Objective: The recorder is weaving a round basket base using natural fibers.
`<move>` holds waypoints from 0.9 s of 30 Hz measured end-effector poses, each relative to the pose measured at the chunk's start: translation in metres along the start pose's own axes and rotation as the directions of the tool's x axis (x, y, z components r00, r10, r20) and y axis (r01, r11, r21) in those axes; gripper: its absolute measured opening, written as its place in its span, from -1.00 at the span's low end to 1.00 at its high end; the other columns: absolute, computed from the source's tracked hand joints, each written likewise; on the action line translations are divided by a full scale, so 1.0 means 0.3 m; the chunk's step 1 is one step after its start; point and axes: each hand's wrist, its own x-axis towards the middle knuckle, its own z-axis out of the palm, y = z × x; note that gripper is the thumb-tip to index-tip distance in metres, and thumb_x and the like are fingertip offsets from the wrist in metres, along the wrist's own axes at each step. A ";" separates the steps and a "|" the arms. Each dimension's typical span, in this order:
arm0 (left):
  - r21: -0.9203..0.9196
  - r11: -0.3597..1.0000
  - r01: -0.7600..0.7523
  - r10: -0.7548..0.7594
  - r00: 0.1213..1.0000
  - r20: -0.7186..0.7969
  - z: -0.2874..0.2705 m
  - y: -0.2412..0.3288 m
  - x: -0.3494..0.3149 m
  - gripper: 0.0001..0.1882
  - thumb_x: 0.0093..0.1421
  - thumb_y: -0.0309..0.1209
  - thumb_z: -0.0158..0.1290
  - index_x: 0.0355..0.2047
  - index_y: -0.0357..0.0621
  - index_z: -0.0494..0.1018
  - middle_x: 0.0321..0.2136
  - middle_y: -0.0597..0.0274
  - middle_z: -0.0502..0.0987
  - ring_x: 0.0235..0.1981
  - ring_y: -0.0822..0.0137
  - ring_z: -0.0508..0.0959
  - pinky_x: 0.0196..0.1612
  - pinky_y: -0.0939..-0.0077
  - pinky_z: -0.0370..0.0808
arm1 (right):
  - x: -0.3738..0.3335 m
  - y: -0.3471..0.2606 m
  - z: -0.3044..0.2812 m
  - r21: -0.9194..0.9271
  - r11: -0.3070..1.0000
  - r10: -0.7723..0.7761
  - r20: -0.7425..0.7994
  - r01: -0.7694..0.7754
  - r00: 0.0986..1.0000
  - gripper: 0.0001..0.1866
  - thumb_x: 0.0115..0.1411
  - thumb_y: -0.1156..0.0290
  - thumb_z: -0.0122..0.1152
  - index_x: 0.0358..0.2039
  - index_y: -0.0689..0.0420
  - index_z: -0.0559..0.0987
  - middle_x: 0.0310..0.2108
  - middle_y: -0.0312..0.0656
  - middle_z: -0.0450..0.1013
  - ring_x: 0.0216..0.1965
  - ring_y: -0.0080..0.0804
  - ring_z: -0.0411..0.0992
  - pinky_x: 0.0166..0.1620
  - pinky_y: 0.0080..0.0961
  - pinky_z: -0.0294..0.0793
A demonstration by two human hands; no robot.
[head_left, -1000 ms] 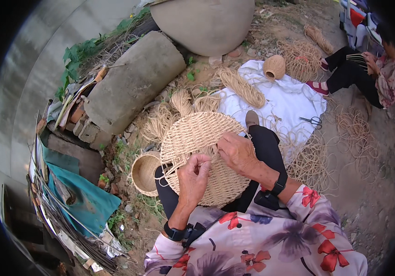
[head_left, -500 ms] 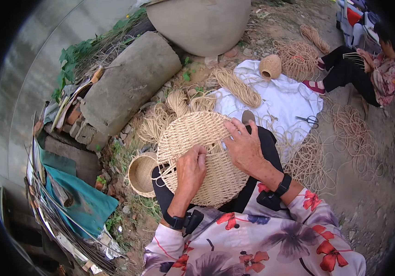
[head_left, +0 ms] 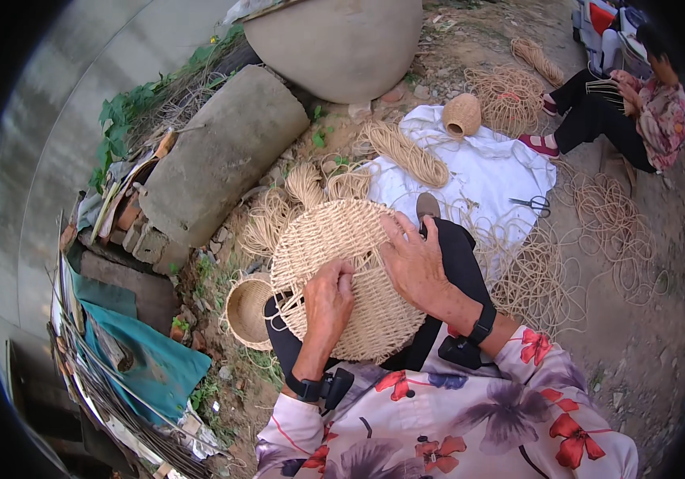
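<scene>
A round, flat piece of pale straw weaving lies across my lap, with a slit-like gap across its middle. My left hand is closed over the left part of this gap, thumb and fingers pinched together. What they pinch is hidden under the hand. A loose strand of straw cord loops out at the round's left edge. At the right edge, my right hand grips the woven round, its fingers bent over the weave. The undersides of these fingers do not show.
Beside my left knee stands a woven basket. Ahead, a white cloth bears a woven vase, a cord hank and scissors. Tangled cord spreads to the right. Another person sits at far right, holding thin strands.
The view has shifted slightly. Both hands stay at nearly the same places on the woven round, with only small finger movements.
</scene>
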 end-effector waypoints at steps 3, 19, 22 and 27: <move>0.004 1.000 0.009 -0.009 1.000 -0.007 -0.005 0.001 -0.001 -0.91 0.12 -0.63 0.08 -0.35 -0.29 0.53 -0.44 -0.01 0.60 -0.44 0.09 0.60 -0.32 0.31 0.51 | -0.006 -0.008 0.000 -0.081 0.997 -0.012 -0.001 0.012 1.000 -0.84 0.01 0.44 0.19 -0.42 0.26 0.60 0.16 0.04 0.28 0.24 -0.02 0.18 0.20 0.22 0.08; -0.020 0.999 0.048 -0.049 0.994 -0.096 -0.044 0.127 0.050 -0.90 0.19 -0.51 0.14 -0.28 -0.22 0.57 -0.36 0.12 0.60 -0.53 0.27 0.58 -0.44 0.38 0.48 | 0.025 0.248 -0.135 0.038 0.913 0.408 -0.145 -0.407 0.901 -0.82 -0.18 0.52 0.23 -0.45 0.18 0.54 -0.11 -0.12 0.49 -0.03 -0.14 0.38 0.07 -0.21 0.28; -0.114 0.993 0.024 -0.029 0.999 -0.039 0.004 0.124 0.094 -0.87 0.20 -0.46 0.16 -0.26 -0.21 0.58 -0.47 0.26 0.55 -0.62 0.48 0.41 -0.51 0.53 0.35 | 0.006 0.244 -0.160 0.342 0.797 0.540 -0.034 -0.497 0.841 -0.88 -0.07 0.56 0.22 -0.44 0.21 0.53 -0.36 -0.15 0.52 -0.34 -0.28 0.48 -0.24 -0.40 0.45; -0.491 0.843 0.217 -0.118 0.967 0.226 0.120 0.235 0.145 -0.81 0.32 -0.37 0.09 -0.18 -0.22 0.59 -0.53 0.38 0.50 -0.60 0.59 0.39 -0.54 0.63 0.33 | 0.044 0.174 -0.222 0.706 0.612 0.479 0.028 -0.356 0.877 -0.93 0.07 0.56 0.21 -0.40 0.23 0.51 -0.55 -0.21 0.49 -0.53 -0.49 0.49 -0.41 -0.53 0.49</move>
